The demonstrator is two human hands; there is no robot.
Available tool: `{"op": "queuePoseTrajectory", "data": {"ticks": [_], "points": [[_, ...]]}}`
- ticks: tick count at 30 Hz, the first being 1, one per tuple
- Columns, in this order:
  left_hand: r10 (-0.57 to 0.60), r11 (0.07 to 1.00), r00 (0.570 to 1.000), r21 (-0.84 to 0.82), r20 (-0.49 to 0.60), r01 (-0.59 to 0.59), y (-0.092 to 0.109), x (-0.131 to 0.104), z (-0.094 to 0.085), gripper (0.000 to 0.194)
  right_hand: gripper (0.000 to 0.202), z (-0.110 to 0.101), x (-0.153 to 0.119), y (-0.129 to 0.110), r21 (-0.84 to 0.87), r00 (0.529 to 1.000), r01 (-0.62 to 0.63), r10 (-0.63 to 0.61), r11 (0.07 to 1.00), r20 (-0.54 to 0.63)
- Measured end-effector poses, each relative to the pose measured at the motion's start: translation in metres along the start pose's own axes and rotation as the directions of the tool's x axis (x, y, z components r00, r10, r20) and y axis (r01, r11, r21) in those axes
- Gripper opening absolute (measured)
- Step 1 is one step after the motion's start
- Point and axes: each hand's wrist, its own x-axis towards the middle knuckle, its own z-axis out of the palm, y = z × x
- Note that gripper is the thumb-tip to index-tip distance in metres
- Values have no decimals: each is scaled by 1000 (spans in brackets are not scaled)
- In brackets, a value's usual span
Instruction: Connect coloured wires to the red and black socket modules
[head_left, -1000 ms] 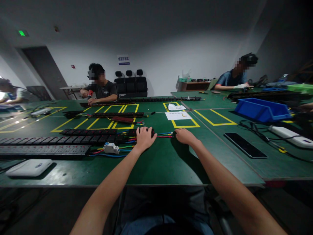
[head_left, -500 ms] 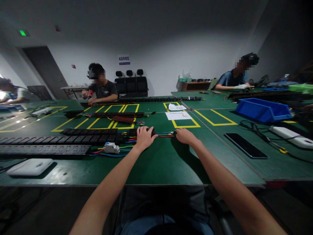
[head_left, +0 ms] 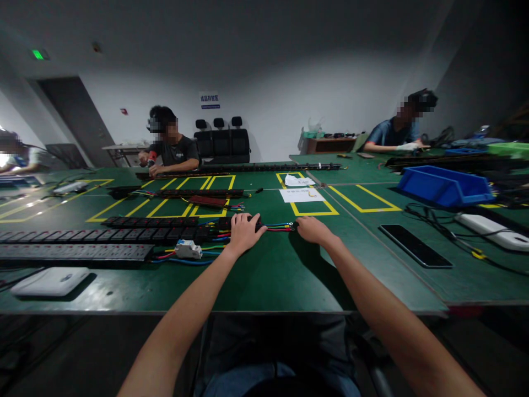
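Observation:
My left hand (head_left: 244,232) is closed over a black block (head_left: 224,223), mostly hidden under the fingers. Blue, yellow and red wires (head_left: 279,226) run out of it to the right, at least one with a ring terminal. At the wire ends, my right hand (head_left: 313,228) is closed, fingers curled around something small and dark that I cannot make out. Left of my left hand lie long black power strips (head_left: 124,236) and a grey one (head_left: 74,253). A white circuit breaker (head_left: 188,249) sits among coloured wires near the grey strip.
The green table (head_left: 264,286) carries yellow tape outlines. On the right are a phone (head_left: 415,246), a blue bin (head_left: 446,186) and a white device (head_left: 496,231) with black cables. A white box (head_left: 50,281) lies front left. Paper sheets (head_left: 302,195) lie beyond my hands. Several co-workers sit around.

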Motion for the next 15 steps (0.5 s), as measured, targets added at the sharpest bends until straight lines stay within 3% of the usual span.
{"op": "queuePoseTrajectory", "data": {"ticks": [15], "points": [[6, 1000, 1000, 12, 5, -6, 2, -1, -1, 57, 38, -1, 0, -1, -7, 1000, -3, 3, 1000, 6]]}}
